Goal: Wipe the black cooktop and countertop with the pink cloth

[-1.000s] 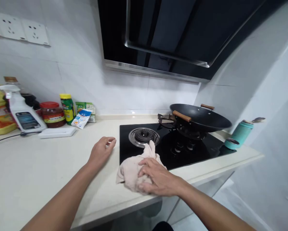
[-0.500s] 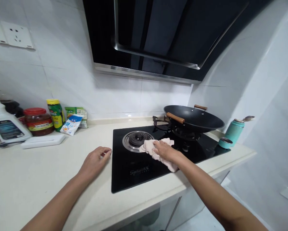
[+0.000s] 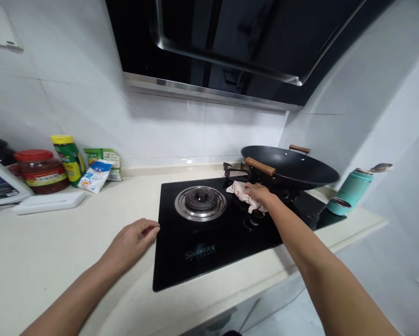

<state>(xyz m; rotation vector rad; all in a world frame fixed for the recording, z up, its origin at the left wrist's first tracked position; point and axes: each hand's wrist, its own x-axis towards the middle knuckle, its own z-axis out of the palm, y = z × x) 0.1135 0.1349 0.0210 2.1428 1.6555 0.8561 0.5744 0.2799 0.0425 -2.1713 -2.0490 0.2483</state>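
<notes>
My right hand (image 3: 257, 191) presses a crumpled pale pink cloth (image 3: 243, 195) against the black glass gas cooktop (image 3: 184, 238), with its fingers closed on the fabric. The cloth lies between the left burner (image 3: 201, 200) and the wok (image 3: 293, 165), just behind a control knob (image 3: 256, 215). At the cooktop's left edge, my left hand (image 3: 135, 237) rests on the counter. Its fingers are curled, thumb tip close to the forefinger, and nothing shows in it. The left burner is bare, without a pot support.
A black pot support (image 3: 230, 171) lies behind, beside the wok's wooden handle (image 3: 260, 166). At right stand a turquoise bottle (image 3: 356, 186) and its cup (image 3: 338, 206). A red-lidded jar (image 3: 41, 172), a yellow-capped container (image 3: 68, 161) and packets (image 3: 96, 176) line the left. Overhead hangs a range hood (image 3: 209, 79).
My right hand has carried the cloth away from the left burner's rim, back and right toward the wok. My left hand stays by the cooktop's edge. The view has shifted slightly.
</notes>
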